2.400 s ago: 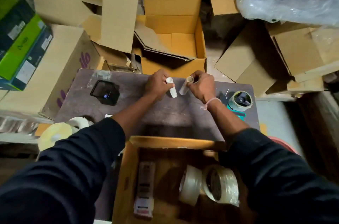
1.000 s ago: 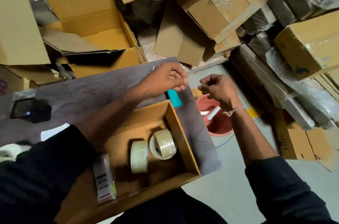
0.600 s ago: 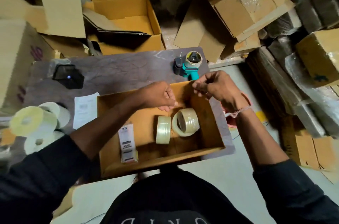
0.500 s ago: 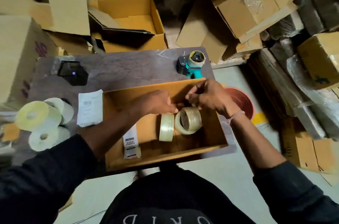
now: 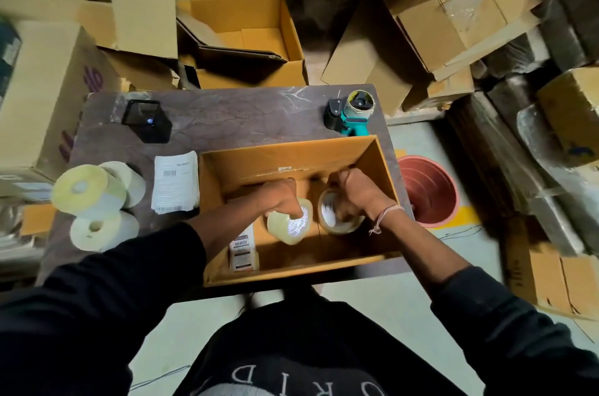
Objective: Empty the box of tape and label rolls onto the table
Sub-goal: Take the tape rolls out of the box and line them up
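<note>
Cardboard, open at the top, the box [image 5: 379, 168] sits on the near right part of the dark worktop [image 5: 227, 113], and both hands are down inside it. The left hand [image 5: 281, 198] has its fingers [image 5: 293, 212] closed over the top of a clear tape roll [image 5: 289, 226], which stands on edge near the middle of the box. The right hand [image 5: 358, 191] has its fingers curled into the core of a second roll [image 5: 337, 217], just to the right of the first; a thread band circles that wrist. A small printed carton [image 5: 243, 248] lies flat on the box floor, left of the rolls and partly under the left forearm.

Outside the box, three label rolls [image 5: 94, 201] lie clustered at the worktop's left edge, with a stack of printed labels [image 5: 176, 181] between them and the box. A teal tape dispenser [image 5: 351, 113] stands at the far right corner, just behind the box, and a black device [image 5: 146, 120] rests at the far left. A red pot [image 5: 428, 191] sits on the floor to the right.
</note>
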`<state>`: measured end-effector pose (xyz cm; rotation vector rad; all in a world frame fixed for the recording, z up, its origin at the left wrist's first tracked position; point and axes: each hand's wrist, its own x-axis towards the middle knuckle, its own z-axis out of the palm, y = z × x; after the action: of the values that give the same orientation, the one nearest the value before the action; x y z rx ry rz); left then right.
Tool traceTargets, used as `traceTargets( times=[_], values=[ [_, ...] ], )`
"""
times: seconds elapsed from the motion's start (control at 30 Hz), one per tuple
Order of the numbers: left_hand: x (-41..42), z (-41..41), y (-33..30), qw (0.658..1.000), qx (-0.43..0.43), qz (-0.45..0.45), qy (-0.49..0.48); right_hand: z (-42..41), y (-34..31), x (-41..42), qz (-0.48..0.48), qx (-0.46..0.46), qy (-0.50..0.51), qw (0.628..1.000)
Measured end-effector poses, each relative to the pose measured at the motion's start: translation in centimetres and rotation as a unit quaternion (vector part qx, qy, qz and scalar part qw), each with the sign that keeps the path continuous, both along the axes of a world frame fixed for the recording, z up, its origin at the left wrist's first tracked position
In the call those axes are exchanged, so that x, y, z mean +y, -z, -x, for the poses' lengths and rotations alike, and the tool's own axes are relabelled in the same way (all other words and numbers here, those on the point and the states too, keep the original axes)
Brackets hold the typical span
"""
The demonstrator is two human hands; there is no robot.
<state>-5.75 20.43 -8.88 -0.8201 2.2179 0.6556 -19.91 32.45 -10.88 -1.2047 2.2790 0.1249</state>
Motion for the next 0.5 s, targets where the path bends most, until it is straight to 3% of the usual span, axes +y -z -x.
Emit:
traceTargets(
  times=[0.1,0.2,0.5],
  values=[
    [-0.4,-0.4,0.7,1.000,0.011,0.013,0.016,-0.2,0.1,-0.5,-0.049,-0.032,-0.055,0.997],
    [-0.3,-0.4,1.5,0.999,0.037,0.013,0.011,-1.1,0.2,-0.4,-0.062,0.019,-0.083,0.994],
    [0.1,-1.0,3.6,0.995,0.096,0.015,-0.036,-1.2,0.0,-0.6,-0.025,0.074,-0.086,0.993]
  ],
)
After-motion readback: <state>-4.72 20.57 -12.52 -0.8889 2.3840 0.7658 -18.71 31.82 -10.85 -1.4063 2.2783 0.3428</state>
